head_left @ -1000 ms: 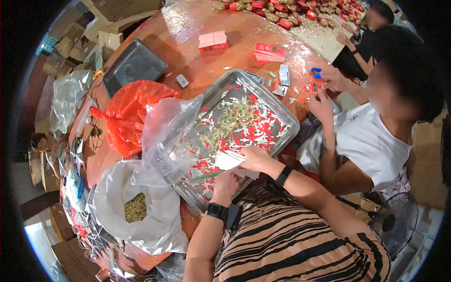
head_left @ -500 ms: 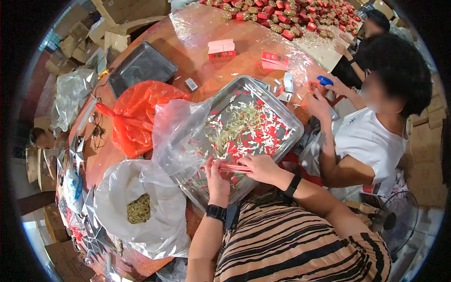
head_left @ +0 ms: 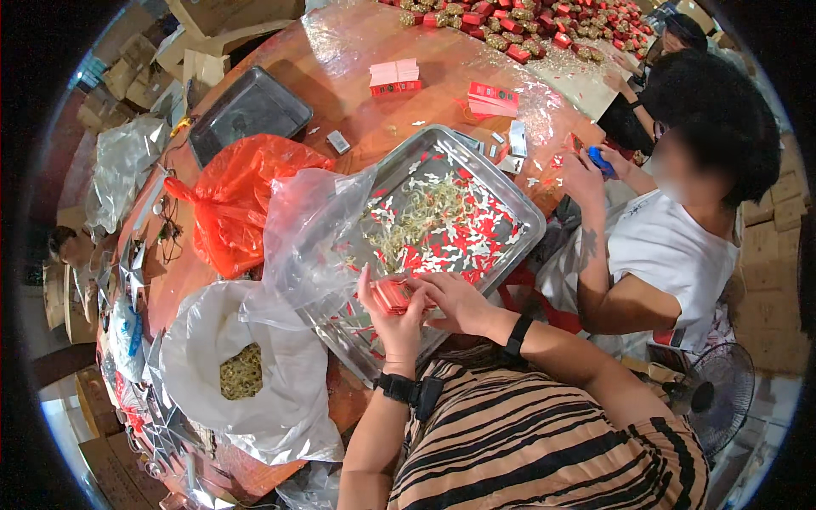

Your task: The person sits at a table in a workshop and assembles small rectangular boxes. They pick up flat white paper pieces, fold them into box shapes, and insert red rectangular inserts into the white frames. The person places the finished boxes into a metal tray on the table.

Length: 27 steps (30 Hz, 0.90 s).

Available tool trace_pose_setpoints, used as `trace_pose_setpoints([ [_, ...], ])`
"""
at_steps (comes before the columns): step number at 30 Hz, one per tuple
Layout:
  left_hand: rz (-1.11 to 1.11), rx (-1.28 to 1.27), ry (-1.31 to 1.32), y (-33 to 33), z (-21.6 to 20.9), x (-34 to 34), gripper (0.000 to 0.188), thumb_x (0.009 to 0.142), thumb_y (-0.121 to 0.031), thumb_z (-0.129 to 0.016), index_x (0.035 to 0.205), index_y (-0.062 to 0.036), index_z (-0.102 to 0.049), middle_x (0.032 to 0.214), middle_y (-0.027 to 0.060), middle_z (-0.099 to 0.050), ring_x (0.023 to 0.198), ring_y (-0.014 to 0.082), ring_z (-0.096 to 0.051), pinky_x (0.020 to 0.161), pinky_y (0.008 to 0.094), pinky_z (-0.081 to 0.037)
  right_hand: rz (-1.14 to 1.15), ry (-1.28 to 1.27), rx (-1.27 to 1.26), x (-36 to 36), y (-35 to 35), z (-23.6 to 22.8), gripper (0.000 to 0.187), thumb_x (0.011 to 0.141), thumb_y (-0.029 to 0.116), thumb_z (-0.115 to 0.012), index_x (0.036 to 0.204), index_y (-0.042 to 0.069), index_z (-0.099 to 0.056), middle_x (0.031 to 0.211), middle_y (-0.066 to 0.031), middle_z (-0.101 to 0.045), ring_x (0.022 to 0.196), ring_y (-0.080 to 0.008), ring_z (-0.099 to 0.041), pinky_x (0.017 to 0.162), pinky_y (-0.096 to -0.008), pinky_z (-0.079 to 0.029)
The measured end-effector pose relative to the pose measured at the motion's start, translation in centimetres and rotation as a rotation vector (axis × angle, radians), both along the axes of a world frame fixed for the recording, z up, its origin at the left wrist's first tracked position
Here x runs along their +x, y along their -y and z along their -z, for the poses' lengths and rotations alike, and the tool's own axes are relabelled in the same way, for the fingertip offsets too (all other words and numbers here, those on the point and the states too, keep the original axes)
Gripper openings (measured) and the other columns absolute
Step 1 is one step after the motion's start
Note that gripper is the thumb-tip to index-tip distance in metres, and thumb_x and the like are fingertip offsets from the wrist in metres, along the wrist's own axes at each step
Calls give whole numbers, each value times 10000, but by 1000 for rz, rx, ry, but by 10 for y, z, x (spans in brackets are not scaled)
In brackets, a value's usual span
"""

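Note:
My left hand (head_left: 398, 333) is closed around a stack of red cards (head_left: 393, 297), held low over the near edge of a metal tray (head_left: 501, 174). My right hand (head_left: 459, 304) reaches across from the right, its fingers bent against the stack's right side. Inside the tray lie many small red and white paper cutouts (head_left: 483, 248) and a tangle of pale, curly shreds (head_left: 421, 217). A clear plastic bag (head_left: 310, 212) drapes over the tray's left side, close to my left hand.
Left of the tray stand a knotted red plastic bag (head_left: 234, 191) and a white sack (head_left: 191, 348) with greenish contents. Farther back are a dark tray (head_left: 246, 119) and two card stacks (head_left: 395, 78). At right, a co-worker holds a blue tool (head_left: 602, 161); a fan (head_left: 721, 395) stands behind.
The red stack has turned from edge-on to showing its broad face, and now rests in my left hand. My right hand has slid left against it. The co-worker's blue tool has moved slightly.

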<state>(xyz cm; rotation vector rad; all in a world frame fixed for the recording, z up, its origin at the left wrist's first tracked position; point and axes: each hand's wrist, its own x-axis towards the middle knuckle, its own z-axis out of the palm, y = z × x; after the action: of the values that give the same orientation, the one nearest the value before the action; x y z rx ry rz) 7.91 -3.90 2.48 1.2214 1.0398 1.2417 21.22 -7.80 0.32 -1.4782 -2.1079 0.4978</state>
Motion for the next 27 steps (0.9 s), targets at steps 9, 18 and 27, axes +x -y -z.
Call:
trace_pose_setpoints([
  [9, 100, 73, -335, 5, 53, 2, 357, 751, -40, -649, 1063, -11, -478, 921, 89, -545, 837, 184, -532, 770, 297, -436, 22, -64, -80, -3, 5, 40, 579, 689, 48, -603, 1206, -52, -362, 1145, -166, -459, 1019, -340, -486, 830, -397, -434],
  [18, 27, -178, -69, -3, 40, 0, 123, 817, -105, -590, 896, -20, -550, 809, 45, -577, 742, 147, -552, 680, 299, -455, 117, -138, -218, 12, 9, 0, 606, 711, 159, -658, 1228, 26, -370, 1139, -178, -459, 1035, -355, -483, 851, -401, -434],
  [27, 185, -536, 866, -1, -32, -5, 209, 814, -66, -493, 1021, -66, -467, 909, 86, -546, 943, 247, -531, 917, 409, -407, 138, -1364, -820, 21, 5, -29, 256, 893, 207, -508, 1036, 0, -551, 760, -34, -613, 612, -102, -588, 547, -232, -479],
])
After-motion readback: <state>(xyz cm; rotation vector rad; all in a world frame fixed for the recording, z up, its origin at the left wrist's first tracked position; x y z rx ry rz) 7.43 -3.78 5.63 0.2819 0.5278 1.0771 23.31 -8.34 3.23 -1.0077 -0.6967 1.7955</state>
